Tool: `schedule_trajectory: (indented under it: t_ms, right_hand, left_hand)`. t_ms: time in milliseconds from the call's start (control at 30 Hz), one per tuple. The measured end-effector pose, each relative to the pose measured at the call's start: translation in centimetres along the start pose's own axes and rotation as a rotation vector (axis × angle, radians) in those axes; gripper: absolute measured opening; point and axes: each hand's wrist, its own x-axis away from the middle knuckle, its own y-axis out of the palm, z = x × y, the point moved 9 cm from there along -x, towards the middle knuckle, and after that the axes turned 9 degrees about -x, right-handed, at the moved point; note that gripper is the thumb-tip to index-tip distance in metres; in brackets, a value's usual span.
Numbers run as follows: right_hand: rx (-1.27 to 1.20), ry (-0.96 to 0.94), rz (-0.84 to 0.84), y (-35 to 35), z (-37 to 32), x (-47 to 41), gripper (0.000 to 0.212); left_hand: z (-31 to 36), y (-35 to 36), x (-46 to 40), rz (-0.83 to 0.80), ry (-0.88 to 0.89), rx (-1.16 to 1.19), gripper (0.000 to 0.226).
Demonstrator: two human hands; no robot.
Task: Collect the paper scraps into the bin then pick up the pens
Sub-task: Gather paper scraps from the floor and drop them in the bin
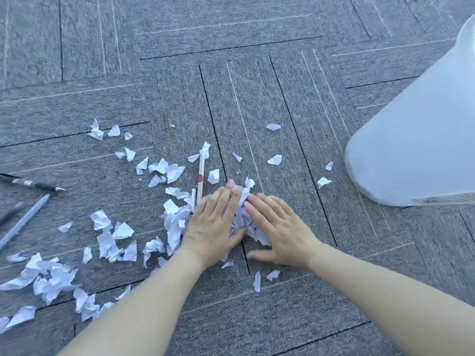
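Grey carpet (257,86): woven floor tiles with a short, flat pile, crossed by thin dark and pale lines set at differing angles from tile to tile.
Bin (416,140): translucent white plastic, smooth-walled with rounded corners, at the right edge of view and cut off by it; it narrows toward the end nearest the hands and sits on the carpet, well apart from the main litter.
Paper scraps (110,242): white, torn and crumpled pieces with ragged edges, some with faint print; strewn over the carpet from the lower left to the centre, a few lone bits lying nearer the bin.
Gathered heap (243,217): a bunched mound of scraps at the centre, pressed between the two hands.
Left hand (213,227): palm down, fingers straight and together, its grip flat and unclosed, resting on the left side of the heap.
Right hand (277,229): palm down, fingers slightly spread, thumb stretched low along the carpet; grip likewise flat, cupping the heap's right side.
Forearms: bare, reaching in from the bottom edge.
White pen (201,173): slim pale barrel with a red mark, lying among the scraps just beyond the left hand.
Dark pen (33,185): black with a metal tip, at the left edge.
Grey pen (23,222): slender, slanting, just below the dark one.
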Motion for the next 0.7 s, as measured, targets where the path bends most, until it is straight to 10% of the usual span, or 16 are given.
schedule_trajectory:
  t_ms: [500, 700]
  right_hand:
    - [0.041, -0.015, 0.125, -2.9, -0.6, -3.9, 0.021]
    - [-0.687, 0.574, 0.251, -6.2, 2.5, -1.7, 0.018]
  left_hand:
    - [0.7, -1.5, -2.9, 0.085, 0.287, -0.039, 0.021]
    - [-1.2, -5.2, -2.8, 0.094, -0.134, 0.402, 0.038]
